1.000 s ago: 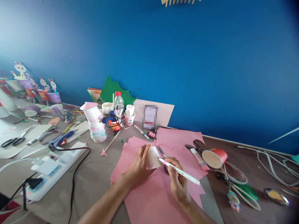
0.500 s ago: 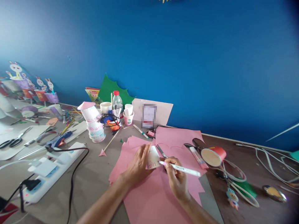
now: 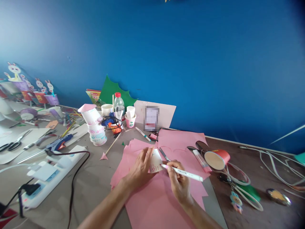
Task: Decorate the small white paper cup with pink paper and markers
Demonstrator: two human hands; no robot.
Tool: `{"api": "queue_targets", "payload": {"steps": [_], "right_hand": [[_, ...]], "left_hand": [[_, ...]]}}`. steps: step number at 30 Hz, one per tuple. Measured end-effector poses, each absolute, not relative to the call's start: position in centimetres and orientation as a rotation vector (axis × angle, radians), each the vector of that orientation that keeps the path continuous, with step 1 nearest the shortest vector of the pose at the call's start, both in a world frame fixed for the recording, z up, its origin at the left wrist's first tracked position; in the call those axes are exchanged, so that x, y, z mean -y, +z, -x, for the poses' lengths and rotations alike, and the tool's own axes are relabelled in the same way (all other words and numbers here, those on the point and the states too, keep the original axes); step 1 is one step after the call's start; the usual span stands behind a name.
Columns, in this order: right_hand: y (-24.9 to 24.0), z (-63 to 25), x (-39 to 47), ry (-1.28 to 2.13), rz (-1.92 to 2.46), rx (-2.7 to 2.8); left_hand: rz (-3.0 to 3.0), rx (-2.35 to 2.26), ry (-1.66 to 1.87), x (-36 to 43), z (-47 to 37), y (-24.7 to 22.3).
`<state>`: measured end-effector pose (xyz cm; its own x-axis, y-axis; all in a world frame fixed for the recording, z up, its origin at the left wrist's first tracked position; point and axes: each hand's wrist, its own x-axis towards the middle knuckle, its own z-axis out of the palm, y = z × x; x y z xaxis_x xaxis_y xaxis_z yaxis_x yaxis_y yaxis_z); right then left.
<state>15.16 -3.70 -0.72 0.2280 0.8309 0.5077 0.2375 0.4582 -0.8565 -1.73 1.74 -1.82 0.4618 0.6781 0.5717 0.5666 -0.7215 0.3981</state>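
Observation:
My left hand (image 3: 141, 163) is closed over the left side of a white paper cup (image 3: 156, 160) lying on its side, covering part of it. Pink marks run along the cup's lower edge. Between the fingers of my right hand (image 3: 179, 181) is a white marker (image 3: 187, 173), its pink tip at the cup's right side. Whether the tip touches the cup I cannot tell. Under both hands lie stacked sheets of pink paper (image 3: 147, 210). Scissors (image 3: 164, 154) lie just behind the cup, partly hidden by my right hand.
A tower of decorated cups (image 3: 95, 127) stands left, near a bottle (image 3: 118, 103). A power strip (image 3: 54, 175) and a glue gun (image 3: 58, 143) lie farther left. On the right are a red cup (image 3: 217, 159), a pink-white marker (image 3: 201, 160) and a keychain (image 3: 235, 200).
The marker tip has shifted slightly left along the cup's edge. My left hand stays on the cup, and the whole view has moved a little.

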Motion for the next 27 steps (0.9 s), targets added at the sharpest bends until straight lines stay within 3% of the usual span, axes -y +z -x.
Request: {"api": "queue_targets", "payload": {"steps": [27], "right_hand": [[-0.87,-15.22,3.58,0.528,1.048,1.341]], "left_hand": [[-2.639,-1.099,1.126,-1.82,1.68,-1.48]]}}
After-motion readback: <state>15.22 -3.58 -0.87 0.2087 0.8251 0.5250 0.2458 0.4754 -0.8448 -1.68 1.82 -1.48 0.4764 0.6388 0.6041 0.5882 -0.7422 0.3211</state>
